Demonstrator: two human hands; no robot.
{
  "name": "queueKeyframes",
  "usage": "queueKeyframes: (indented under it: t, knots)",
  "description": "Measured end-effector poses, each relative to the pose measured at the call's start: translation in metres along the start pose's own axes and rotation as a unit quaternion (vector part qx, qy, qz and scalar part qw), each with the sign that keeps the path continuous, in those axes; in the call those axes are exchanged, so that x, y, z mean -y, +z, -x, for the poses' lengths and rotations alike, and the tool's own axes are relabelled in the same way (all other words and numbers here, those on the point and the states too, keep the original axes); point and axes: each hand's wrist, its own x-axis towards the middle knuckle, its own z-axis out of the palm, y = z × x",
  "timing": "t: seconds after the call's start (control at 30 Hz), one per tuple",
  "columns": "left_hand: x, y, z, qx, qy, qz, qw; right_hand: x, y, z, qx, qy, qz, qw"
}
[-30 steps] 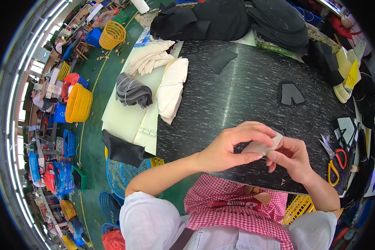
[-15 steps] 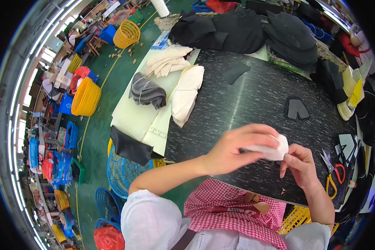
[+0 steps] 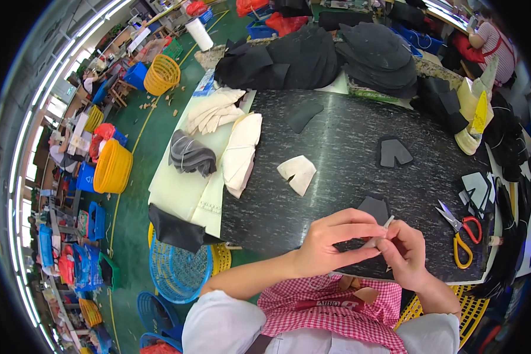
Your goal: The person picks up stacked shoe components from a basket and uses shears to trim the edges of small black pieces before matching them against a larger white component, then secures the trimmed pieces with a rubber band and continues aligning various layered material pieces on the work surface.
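Note:
Close to the table's front edge, my left hand (image 3: 339, 237) and my right hand (image 3: 405, 251) meet with fingers pinched together. Between their fingertips is a small thin pale piece (image 3: 388, 222), seen nearly edge-on and mostly hidden by the fingers. Just beyond them shows a dark grey cut piece (image 3: 374, 206); whether it lies on the table or touches the fingers I cannot tell. A white notched fabric piece (image 3: 297, 172) lies flat farther left. Toward the right rests a dark grey notched piece (image 3: 394, 153), and a dark scrap (image 3: 304, 115) lies farther back.
Scissors (image 3: 457, 233) with red and yellow handles lie at right, beside white card templates (image 3: 476, 192). Bundled white pieces (image 3: 242, 154) and a tied grey bundle (image 3: 192, 152) sit left. Black material stacks (image 3: 376, 59) line the back. A blue basket (image 3: 180, 268) stands below the left edge.
The white piece that was in my hands is gone from them; a white notched piece now lies on the table. My hands have come closer together, holding a thin pale piece. The view has shifted.

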Motion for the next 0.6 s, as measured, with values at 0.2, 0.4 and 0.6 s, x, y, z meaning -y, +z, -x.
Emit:
queueKeyframes:
  t: [0.2,0.4,0.6]
  knots:
    - [-0.015,-0.003,-0.002,0.044,-0.15,0.09,0.984,0.0,-0.001,0.002,0.006,-0.09,0.051,0.995]
    - [-0.002,-0.008,0.007,-0.043,-0.195,0.201,0.959,-0.011,-0.001,0.004,-0.005,-0.095,0.035,0.995]
    - [0.014,-0.046,0.006,-0.234,-0.167,0.123,0.95,-0.016,-0.013,0.046,0.198,-0.051,0.214,0.955]
